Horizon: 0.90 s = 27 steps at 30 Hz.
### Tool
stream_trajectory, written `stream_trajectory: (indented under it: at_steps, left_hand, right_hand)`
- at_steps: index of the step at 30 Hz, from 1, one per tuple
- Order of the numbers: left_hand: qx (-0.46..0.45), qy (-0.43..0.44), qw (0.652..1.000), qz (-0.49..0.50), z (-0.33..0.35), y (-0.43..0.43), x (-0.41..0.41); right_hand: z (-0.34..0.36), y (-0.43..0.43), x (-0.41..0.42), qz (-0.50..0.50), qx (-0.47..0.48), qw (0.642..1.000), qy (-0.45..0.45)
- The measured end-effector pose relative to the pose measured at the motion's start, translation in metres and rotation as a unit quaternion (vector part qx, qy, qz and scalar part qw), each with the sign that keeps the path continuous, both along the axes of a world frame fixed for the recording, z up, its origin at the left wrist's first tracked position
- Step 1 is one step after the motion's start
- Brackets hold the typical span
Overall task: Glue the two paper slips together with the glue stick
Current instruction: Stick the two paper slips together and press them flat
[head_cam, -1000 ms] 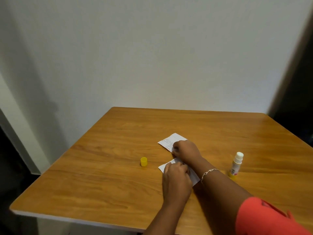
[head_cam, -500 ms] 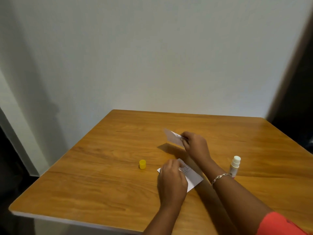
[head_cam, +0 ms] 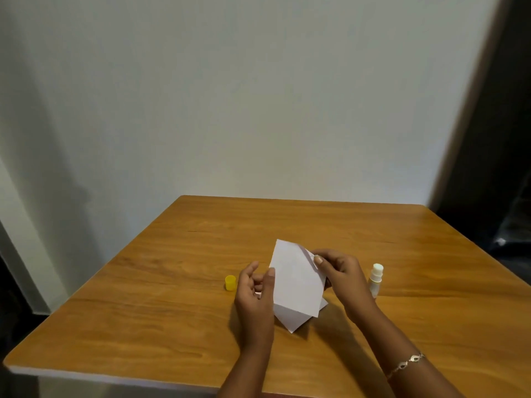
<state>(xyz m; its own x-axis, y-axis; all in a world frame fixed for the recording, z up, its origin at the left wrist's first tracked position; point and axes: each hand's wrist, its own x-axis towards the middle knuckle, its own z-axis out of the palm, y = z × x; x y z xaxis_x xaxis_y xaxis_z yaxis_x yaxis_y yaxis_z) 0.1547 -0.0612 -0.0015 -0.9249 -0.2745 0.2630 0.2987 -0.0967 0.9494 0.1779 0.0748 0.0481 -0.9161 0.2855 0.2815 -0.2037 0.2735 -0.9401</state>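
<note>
A square wooden table (head_cam: 161, 308) with warm orange-brown grain and a pale edge stands against a plain off-white wall (head_cam: 258, 96). On its left-centre sits 1 small yellow plastic cap (head_cam: 230, 283), a short cylinder, upright and alone, just left of the hands.

The left hand (head_cam: 254, 294) is raised with fingers loosely curled; its thumb (head_cam: 269, 282) presses the left edge of the upper white paper slip (head_cam: 296, 280), so it grips that slip lightly at the side. This slip is a flat, smooth rectangle held tilted above the table, blank side toward the camera. Below and partly hidden behind it lies a lower white paper slip (head_cam: 291, 320), its pointed corner showing near the table's front; whether the 2 slips touch cannot be told.

The right hand (head_cam: 340, 275) pinches the upper slip's right edge between thumb and fingers, closed on the paper. A thin silver chain bracelet (head_cam: 405, 364) circles the right wrist.

Just right of that hand stands 1 white cylindrical glue stick (head_cam: 375, 280), upright, uncapped, with its pale glue tip exposed, apart from the slips.

Counted: 2 slips, 1 cap, 1 glue stick, 2 hands.
</note>
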Motion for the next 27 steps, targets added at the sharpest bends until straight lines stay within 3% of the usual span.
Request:
stream_trajectory:
  at_steps: [8, 14, 17, 22, 24, 27]
  left_hand:
    - [-0.025, 0.000, 0.999, -0.026, -0.002, -0.002, 0.001]
    - [-0.063, -0.029, 0.997, 0.028, -0.001, -0.001, 0.002]
    - [-0.214, -0.069, 0.965, 0.133, -0.004, -0.003, 0.000]
    - [-0.419, -0.146, 0.892, 0.089, -0.003, 0.002, -0.003]
    - [-0.464, -0.170, 0.865, 0.081, -0.002, 0.004, -0.004]
    - [-0.481, -0.178, 0.856, 0.073, -0.001, 0.005, -0.005]
  right_hand:
    - [-0.017, -0.004, 0.009, 0.031, -0.079, 0.996, 0.003]
    - [-0.029, -0.005, 0.011, -0.057, -0.106, 0.992, 0.043]
    - [-0.033, -0.003, 0.016, -0.041, -0.136, 0.989, 0.048]
    - [-0.045, 0.005, 0.027, -0.015, -0.167, 0.985, 0.028]
    - [-0.049, 0.009, 0.029, -0.019, -0.180, 0.983, 0.019]
    - [-0.051, 0.012, 0.030, -0.018, -0.203, 0.979, 0.010]
